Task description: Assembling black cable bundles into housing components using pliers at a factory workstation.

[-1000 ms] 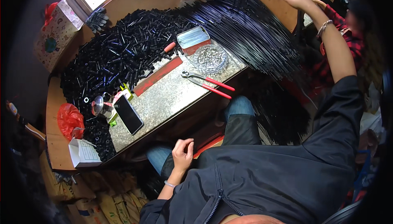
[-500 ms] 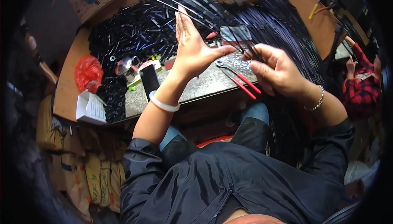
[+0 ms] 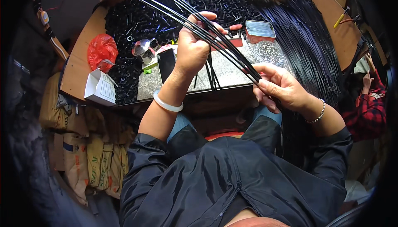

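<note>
A bundle of long, thin black rods [image 3: 228, 47] slants across the space above the workboard. Near its lower end my right hand [image 3: 280, 86] pinches it between thumb and fingers. Further up, the curled fingers of my left hand [image 3: 194, 42] close around the same bundle, its far ends reaching past toward the upper left. Below my left hand, a few short black strips [image 3: 212, 71] hang over the speckled board [image 3: 150, 85]; whether they are held is unclear. Nearest my right hand on the board is a heap of small shiny metal pieces [image 3: 268, 52].
Dark nuts and bolts [image 3: 166, 9] pile up behind; many long black rods [image 3: 306, 40] lie at right. A tin [image 3: 260, 30], a phone [image 3: 167, 63], a metal cup [image 3: 144, 50], a red plastic bag [image 3: 102, 52] and a white box [image 3: 100, 86] stand around. Another person's plaid sleeve [image 3: 365, 117] shows far right.
My left hand has gone from spread fingers to curled around the rods. My right hand has moved slightly lower, and the red-handled pliers on the board no longer show plainly.
</note>
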Available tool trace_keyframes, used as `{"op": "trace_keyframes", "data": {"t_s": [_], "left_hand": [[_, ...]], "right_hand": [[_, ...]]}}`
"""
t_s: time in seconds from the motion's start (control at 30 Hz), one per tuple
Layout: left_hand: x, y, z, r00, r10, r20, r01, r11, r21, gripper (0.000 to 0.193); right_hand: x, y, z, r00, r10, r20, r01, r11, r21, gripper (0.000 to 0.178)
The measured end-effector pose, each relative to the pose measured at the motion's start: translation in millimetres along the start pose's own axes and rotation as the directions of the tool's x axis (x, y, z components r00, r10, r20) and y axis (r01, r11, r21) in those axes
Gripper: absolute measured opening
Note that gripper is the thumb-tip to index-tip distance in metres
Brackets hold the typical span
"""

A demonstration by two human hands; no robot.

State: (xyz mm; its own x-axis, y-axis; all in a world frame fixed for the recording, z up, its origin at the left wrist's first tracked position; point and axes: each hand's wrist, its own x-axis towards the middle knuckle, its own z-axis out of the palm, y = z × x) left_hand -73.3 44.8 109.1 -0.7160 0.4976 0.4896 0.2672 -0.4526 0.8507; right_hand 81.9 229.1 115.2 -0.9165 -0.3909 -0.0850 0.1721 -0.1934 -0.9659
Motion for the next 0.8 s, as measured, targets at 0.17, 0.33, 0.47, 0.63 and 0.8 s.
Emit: {"op": "trace_keyframes", "data": {"t_s": [0.17,0.33,0.47,0.63,0.8], "left_hand": [[-7.8,-7.1,19.0,0.997,0.067,0.026,-0.071,0.974,0.215,0.028],[-15.5,-11.5,38.3,0.995,0.087,-0.039,-0.076,0.969,0.234,0.025],[-19.7,-19.2,36.8,0.986,0.149,-0.071,-0.124,0.952,0.279,0.017],[-23.9,-32.9,29.4,0.991,0.102,-0.085,-0.072,0.949,0.306,0.011],[-32.0,-30.6,9.9,0.988,0.13,-0.081,-0.106,0.961,0.257,0.015]], "right_hand": [[10.2,-4.5,7.4,0.978,-0.1,-0.181,0.056,0.97,-0.235,0.031],[22.6,-16.7,14.4,0.931,-0.246,-0.27,0.062,0.835,-0.547,0.013],[29.3,-13.4,10.8,0.746,-0.665,-0.043,0.158,0.24,-0.958,0.009],[27.0,-46.1,8.1,0.659,-0.752,-0.026,0.239,0.242,-0.94,0.012],[5.1,-100.4,35.9,0.558,-0.663,-0.499,0.403,0.742,-0.536,0.023]]}}
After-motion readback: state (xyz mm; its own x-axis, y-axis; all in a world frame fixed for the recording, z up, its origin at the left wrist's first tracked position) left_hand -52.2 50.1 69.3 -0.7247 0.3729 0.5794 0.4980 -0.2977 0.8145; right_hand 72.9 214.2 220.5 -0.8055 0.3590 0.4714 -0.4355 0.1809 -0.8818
